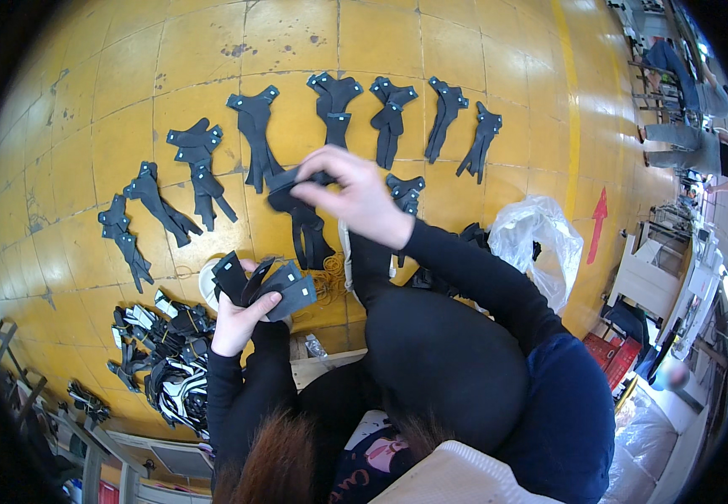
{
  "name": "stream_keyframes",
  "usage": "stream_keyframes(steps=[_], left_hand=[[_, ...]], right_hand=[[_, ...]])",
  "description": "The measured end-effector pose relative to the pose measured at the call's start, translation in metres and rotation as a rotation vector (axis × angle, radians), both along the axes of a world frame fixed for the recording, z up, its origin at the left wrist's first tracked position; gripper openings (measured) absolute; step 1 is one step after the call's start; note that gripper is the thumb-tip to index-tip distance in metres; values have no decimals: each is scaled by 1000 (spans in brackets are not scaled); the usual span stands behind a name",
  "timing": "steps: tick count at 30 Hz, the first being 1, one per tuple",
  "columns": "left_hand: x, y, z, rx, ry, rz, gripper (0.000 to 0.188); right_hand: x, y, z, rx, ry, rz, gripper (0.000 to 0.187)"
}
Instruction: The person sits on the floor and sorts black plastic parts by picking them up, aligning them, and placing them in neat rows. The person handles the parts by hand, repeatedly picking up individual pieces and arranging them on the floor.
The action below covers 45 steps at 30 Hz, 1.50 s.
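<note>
My left hand (pixel 239 323) is closed around a fanned bunch of black fabric pieces (pixel 293 292), flat strips with small pale labels. Farther out, my right hand (pixel 355 195) pinches the end of a black fabric strip (pixel 282 190); the hand is slightly blurred. Just beneath it lies a pile of black strips (pixel 311 242), partly covered by the hand. Similar labelled piles spread in an arc over the floor, among them one at far left (pixel 125 239), one near the middle (pixel 254 134) and one at right (pixel 480 141).
A heap of black and white pieces (pixel 181 378) lies at my left. Tan elastic bands (pixel 328 279) sit before my knees. On the right are a clear plastic bag (pixel 540 239), a red floor arrow (pixel 598 223) and a red crate (pixel 607 359). Other people stand at the far right.
</note>
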<state>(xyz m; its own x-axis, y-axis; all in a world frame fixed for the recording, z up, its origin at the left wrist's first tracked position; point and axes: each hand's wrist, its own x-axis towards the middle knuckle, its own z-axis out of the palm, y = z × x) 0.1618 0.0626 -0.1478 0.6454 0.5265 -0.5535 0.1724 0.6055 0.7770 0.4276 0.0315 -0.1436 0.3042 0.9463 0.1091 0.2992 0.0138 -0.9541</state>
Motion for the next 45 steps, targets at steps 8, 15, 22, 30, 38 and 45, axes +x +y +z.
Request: stream_keyframes(steps=[8, 15, 22, 30, 38, 45], left_hand=[[-1, 1, 2, -10, 10, 15, 45], [0, 0, 2, -3, 65, -46, 45], [4, -3, -4, 19, 59, -9, 53], [0, -1, -6, 42, 85, 30, 64], [10, 11, 2, 183, 3, 28, 52], [8, 11, 3, 54, -22, 94, 51]], right_hand=[[158, -141, -75, -456, -232, -339, 36], [293, -222, -141, -945, -653, -301, 32], [329, -217, -167, -875, -656, -580, 38], [244, -111, -123, -670, -188, -650, 34], [68, -15, -33, -529, 322, -36, 31], [-7, 14, 10, -624, 491, 327, 16]])
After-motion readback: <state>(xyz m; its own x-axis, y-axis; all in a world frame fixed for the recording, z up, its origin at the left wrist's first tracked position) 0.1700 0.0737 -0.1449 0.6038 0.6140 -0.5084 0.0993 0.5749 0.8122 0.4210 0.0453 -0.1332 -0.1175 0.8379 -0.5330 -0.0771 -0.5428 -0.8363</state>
